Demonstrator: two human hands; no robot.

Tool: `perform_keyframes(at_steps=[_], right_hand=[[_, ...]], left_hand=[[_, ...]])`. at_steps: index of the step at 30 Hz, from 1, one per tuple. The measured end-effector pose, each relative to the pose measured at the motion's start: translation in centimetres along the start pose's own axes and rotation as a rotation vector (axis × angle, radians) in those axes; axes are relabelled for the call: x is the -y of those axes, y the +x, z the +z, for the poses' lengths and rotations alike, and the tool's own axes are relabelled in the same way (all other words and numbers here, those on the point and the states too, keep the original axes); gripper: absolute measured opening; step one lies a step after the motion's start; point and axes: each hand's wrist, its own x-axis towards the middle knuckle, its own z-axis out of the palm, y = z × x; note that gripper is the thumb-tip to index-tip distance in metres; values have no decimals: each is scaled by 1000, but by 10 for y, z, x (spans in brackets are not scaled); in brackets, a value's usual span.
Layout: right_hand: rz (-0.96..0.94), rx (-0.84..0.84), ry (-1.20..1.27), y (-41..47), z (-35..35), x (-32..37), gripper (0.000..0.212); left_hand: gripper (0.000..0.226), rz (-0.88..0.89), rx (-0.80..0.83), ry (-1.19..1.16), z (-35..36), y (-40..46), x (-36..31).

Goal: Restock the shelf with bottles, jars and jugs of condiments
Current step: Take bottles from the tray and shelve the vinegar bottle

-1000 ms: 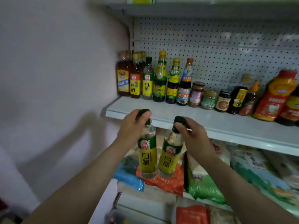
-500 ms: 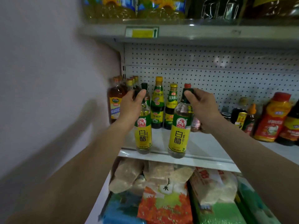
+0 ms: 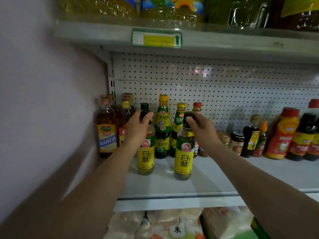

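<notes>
Left hand [image 3: 138,128] and right hand [image 3: 202,130] each gripping the dark-capped neck of a clear-liquid bottle labelled 白醋, left bottle [image 3: 145,156] and right bottle [image 3: 183,157], upright near the front of the white shelf [image 3: 215,180].

Two vinegar bottles [image 3: 183,157], clear w/ yellow-and-green labels, black caps, red-and-white emblem, on a pale grey shelf [image 3: 172,188]. Behind: white pegboard [image 3: 224,94] w/ rows of dark dots. Amber cooking-wine bottle [image 3: 107,130] at left, blue-and-yellow label. Dark sauce bottles [image 3: 162,128] w/ green labels, yellow caps. Orange-red squeeze bottle [image 3: 283,135] at right, red cap. Yellow-and-green price tag [image 3: 157,38] on upper shelf edge.
</notes>
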Motion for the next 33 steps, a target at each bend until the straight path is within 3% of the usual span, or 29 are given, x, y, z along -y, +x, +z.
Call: perform_keyframes(at_steps=[4, 8, 13, 17, 27, 33], right_hand=[[107, -20, 196, -16, 8, -21, 14], [152, -14, 309, -56, 19, -56, 36], [225, 94, 267, -99, 22, -98, 27], [243, 140, 214, -97, 18, -106, 31], [236, 155, 265, -96, 21, -114, 35], [244, 164, 279, -96, 20, -114, 53]], left_hand=[[31, -2, 40, -73, 2, 8, 6], [35, -25, 57, -126, 0, 2, 15], [63, -145, 76, -124, 1, -35, 44], [76, -227, 133, -62, 4, -55, 69], [65, -153, 39, 66, 13, -47, 81], [61, -174, -47, 69, 22, -41, 84]])
